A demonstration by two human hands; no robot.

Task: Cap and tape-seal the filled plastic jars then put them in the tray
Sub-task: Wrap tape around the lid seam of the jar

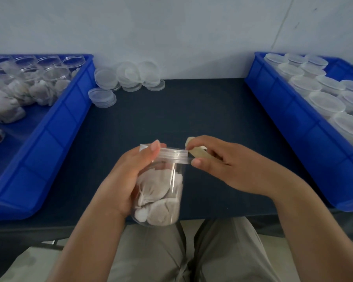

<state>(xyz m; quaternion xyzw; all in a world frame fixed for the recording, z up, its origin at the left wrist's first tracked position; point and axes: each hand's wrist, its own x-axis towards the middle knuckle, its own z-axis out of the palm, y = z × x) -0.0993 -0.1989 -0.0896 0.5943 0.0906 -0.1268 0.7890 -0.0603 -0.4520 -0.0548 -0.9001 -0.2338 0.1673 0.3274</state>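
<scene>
A clear plastic jar (163, 192) filled with pale sachets is tilted over the table's near edge. My left hand (128, 176) grips its side, thumb resting on the clear cap (174, 154). My right hand (220, 161) holds a small cream-coloured roll of clear tape (194, 150) against the cap's right side, its thumb pressing the tape strip onto the seam below the cap. The blue tray (289, 110) at the right holds several capped jars (326, 102).
A blue tray (55, 127) at the left holds several uncapped filled jars (39, 82). Loose clear caps (126, 78) are piled at the back of the dark table (171, 115) against the wall. My knees are below the table edge.
</scene>
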